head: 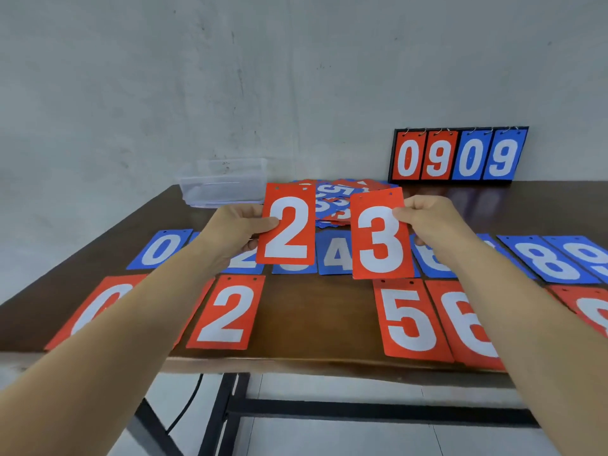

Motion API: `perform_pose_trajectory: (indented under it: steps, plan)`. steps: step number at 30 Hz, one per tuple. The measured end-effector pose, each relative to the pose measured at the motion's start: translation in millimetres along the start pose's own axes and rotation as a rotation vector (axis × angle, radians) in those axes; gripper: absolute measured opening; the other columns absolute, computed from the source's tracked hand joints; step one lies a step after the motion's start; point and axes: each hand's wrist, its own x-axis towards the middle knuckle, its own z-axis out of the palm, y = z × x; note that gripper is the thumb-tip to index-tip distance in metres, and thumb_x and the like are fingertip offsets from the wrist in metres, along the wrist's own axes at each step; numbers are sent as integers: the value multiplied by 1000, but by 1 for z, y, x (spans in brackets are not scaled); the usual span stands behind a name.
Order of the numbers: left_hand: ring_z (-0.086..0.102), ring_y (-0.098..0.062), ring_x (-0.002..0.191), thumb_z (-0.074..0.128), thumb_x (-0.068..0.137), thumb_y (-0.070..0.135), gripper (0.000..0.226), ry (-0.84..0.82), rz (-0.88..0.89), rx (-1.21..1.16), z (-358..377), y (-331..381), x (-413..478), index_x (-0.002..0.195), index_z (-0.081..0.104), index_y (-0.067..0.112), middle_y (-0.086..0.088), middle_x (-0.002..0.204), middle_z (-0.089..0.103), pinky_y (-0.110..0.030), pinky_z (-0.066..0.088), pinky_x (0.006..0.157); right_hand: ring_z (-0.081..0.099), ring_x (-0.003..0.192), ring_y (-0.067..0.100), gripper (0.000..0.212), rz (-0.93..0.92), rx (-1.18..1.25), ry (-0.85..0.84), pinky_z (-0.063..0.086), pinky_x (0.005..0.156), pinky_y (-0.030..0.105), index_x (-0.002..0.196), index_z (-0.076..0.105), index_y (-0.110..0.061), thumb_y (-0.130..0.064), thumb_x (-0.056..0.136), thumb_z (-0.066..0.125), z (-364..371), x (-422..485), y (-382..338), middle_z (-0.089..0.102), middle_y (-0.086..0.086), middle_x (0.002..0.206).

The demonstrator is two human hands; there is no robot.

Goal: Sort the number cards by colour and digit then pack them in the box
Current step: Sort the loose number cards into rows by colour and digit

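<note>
My left hand (235, 230) holds a red 2 card (288, 225) upright above the table. My right hand (431, 222) holds a red 3 card (380, 238) beside it. On the brown table (316, 311) lies a far row of blue cards, among them the blue 0 (161, 250), blue 4 (335, 258) and blue 8 (546, 260). A near row of red cards holds a red 0 (105, 301), red 2 (227, 312), red 5 (411, 319) and red 6 (467, 324). A loose pile of mixed cards (332, 199) sits behind my hands. The clear plastic box (223, 182) stands at the back left.
A black scoreboard stand (457, 156) showing 0 9 0 9 leans against the grey wall at the back right. In the red row, bare table shows between the 2 and the 5. The table's front edge and black metal legs (230, 409) are below.
</note>
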Motion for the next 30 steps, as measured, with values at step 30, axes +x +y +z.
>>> perform_pose_trajectory:
  steps: [30]
  plan:
    - [47, -17, 114, 59, 88, 47, 35, 396, 114, 1122, -34, -83, -86, 116, 59, 25, 4, 111, 59, -31, 45, 85, 54, 82, 11, 26, -140, -627, 0, 40, 55, 20, 114, 51, -19, -32, 94, 60, 137, -84, 30, 62, -1, 105]
